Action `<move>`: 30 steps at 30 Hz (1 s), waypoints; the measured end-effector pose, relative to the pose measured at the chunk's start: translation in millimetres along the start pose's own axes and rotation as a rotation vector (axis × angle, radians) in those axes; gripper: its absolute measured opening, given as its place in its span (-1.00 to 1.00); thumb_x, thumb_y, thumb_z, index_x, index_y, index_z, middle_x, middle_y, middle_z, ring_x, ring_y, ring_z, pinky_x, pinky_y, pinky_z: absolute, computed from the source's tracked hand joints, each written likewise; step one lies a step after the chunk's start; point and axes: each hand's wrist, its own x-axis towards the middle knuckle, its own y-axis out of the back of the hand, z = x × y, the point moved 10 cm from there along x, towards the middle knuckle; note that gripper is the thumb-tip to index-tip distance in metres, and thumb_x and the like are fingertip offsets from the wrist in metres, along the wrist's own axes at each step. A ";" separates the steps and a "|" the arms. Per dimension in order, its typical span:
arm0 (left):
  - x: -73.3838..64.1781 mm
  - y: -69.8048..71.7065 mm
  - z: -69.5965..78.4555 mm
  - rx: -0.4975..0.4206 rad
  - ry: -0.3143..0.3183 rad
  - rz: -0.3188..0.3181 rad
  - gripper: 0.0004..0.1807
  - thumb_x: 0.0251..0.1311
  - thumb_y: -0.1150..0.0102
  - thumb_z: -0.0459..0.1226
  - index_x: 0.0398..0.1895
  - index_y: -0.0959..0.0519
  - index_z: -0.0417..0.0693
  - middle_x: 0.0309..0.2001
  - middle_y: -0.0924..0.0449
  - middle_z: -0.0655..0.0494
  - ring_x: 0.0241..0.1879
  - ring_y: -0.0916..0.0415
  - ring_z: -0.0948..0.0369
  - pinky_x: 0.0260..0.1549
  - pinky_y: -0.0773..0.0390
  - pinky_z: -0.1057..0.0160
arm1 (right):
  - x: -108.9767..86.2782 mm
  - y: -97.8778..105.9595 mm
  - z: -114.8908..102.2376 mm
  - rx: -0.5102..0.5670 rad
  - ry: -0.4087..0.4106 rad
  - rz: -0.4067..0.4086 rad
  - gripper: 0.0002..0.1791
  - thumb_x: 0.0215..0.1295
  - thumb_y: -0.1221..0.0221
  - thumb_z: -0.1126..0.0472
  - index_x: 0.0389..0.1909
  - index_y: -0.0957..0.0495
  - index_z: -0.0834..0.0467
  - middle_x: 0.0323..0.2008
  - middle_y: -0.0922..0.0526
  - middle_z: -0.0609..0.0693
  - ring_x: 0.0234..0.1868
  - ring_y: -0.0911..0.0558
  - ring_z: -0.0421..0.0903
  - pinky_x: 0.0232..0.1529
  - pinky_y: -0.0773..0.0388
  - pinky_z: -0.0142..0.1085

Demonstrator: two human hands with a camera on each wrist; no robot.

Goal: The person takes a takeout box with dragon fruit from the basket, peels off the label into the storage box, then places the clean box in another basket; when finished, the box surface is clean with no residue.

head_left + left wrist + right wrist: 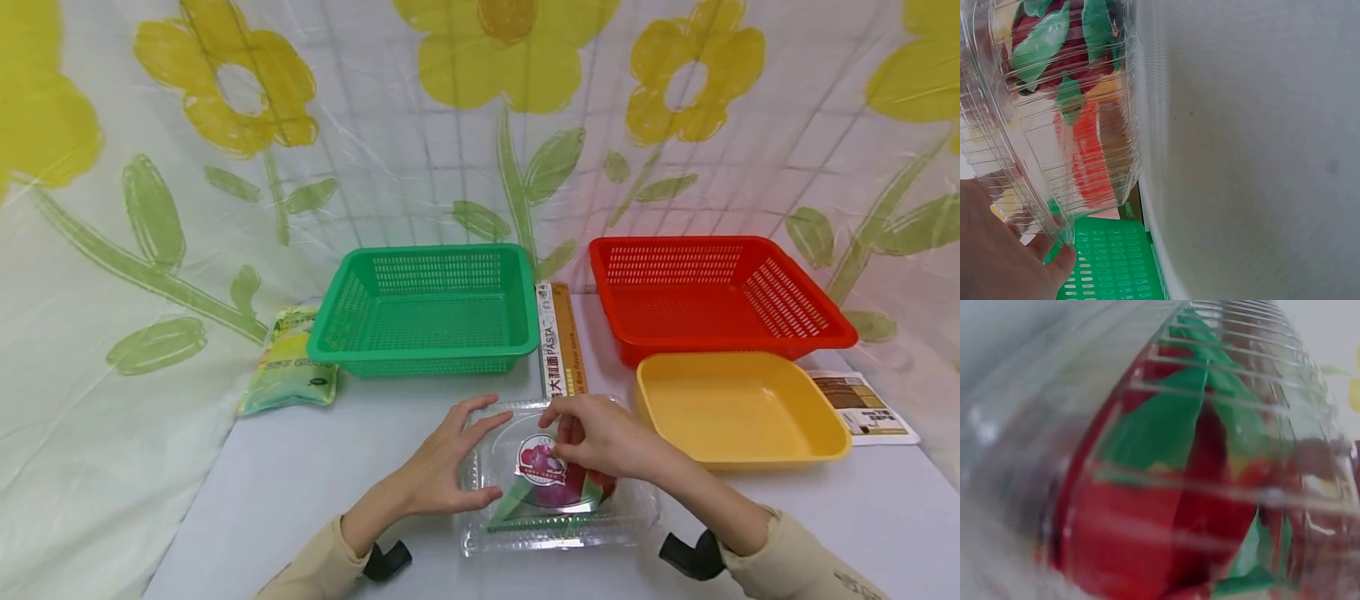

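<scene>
A clear plastic clamshell container (480, 537) lies before me, with red fruit and green leaves (1041, 50) showing through its ribbed side. On its lid is a round label (542, 460) with a red band and a picture of fruit. My left hand (442, 462) spreads its fingers over the container's left side, thumb apart from the index finger. My right hand (600, 435) is bent over the label, thumb at its right edge and index fingertip above it, with a gap between the two. Up close, the right wrist view shows the red fruit (1129, 531) through the plastic.
Behind the container stand a green basket (427, 354) and a red basket (735, 342), a pasta box (555, 342) between them. A yellow tub (750, 454) is close to my right forearm. A yellow-green bag (292, 375) lies left, a white-and-brown packet (862, 408) right.
</scene>
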 end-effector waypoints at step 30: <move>-0.7 -1.4 -2.3 -0.002 0.016 -0.001 0.01 -0.08 -0.34 0.12 0.51 -0.19 0.20 0.50 0.00 0.05 0.46 -0.01 0.06 0.21 -0.32 -0.23 | -28.6 72.0 40.3 0.228 -0.022 0.241 -0.82 0.22 -0.33 0.29 -0.16 -0.71 0.22 -0.39 -0.64 0.00 -0.47 -0.53 -0.04 -0.44 -0.54 -0.40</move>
